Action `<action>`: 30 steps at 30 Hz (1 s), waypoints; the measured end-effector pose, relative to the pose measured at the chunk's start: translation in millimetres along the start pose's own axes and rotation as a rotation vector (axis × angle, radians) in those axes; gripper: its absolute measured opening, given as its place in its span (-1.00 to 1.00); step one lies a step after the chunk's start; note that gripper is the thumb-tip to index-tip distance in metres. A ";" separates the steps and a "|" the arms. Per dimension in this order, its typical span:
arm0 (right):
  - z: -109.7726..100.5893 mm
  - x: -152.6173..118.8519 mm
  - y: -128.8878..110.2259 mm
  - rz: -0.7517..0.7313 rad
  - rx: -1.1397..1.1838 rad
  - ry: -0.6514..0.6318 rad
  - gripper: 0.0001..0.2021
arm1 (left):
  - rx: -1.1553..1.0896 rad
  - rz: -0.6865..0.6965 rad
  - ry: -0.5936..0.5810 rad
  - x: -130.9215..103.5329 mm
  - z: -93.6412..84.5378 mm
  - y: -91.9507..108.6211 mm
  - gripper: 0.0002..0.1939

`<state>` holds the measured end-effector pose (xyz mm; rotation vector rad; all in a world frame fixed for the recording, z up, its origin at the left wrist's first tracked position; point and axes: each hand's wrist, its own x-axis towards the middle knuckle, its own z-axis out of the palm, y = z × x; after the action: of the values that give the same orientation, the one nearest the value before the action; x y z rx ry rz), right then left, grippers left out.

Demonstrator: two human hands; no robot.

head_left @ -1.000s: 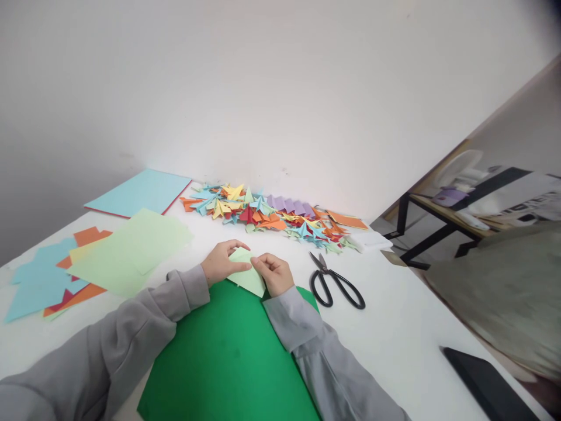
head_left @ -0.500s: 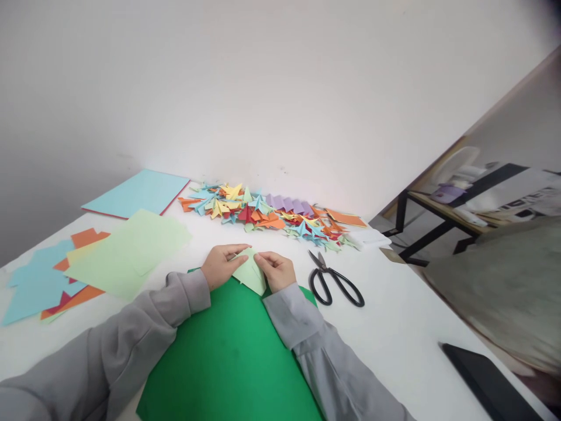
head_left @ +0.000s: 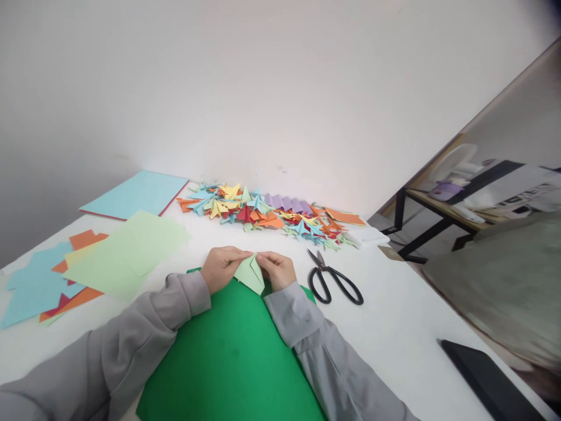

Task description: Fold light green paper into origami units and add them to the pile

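A small folded piece of light green paper [head_left: 249, 276] is between my hands, over the far end of a large green sheet [head_left: 232, 351]. My left hand [head_left: 222, 269] pinches its top left edge, fingers pressed together. On the other side, my right hand [head_left: 277, 270] grips the upper right edge between thumb and fingers. The fingertips of both hands nearly meet at the paper's top point. A crease or flap shows on its right part. Black-handled scissors [head_left: 325, 270] lie partly open to the right of my right hand.
Folded colourful paper pieces [head_left: 263, 213] are heaped along the wall. Loose light green sheets [head_left: 127, 251] and blue scraps [head_left: 41, 280] lie at left, with a blue sheet [head_left: 138, 193] behind. A black flat device [head_left: 491, 380] rests at the right edge.
My left fingers have closed down onto the paper's top edge, and my hands have come closer together. A fold on the paper's right side now shows more clearly.
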<state>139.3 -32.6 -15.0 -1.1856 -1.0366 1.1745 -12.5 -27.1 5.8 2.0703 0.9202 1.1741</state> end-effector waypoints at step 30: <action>1.8 -5.6 -1.8 -0.334 -0.345 0.125 -0.80 | -0.442 -0.512 -0.062 6.5 0.2 2.0 -0.75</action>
<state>137.1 -38.0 -13.0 -1.2713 -1.3171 0.6700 -9.3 -23.2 10.3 1.4016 0.9794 0.9257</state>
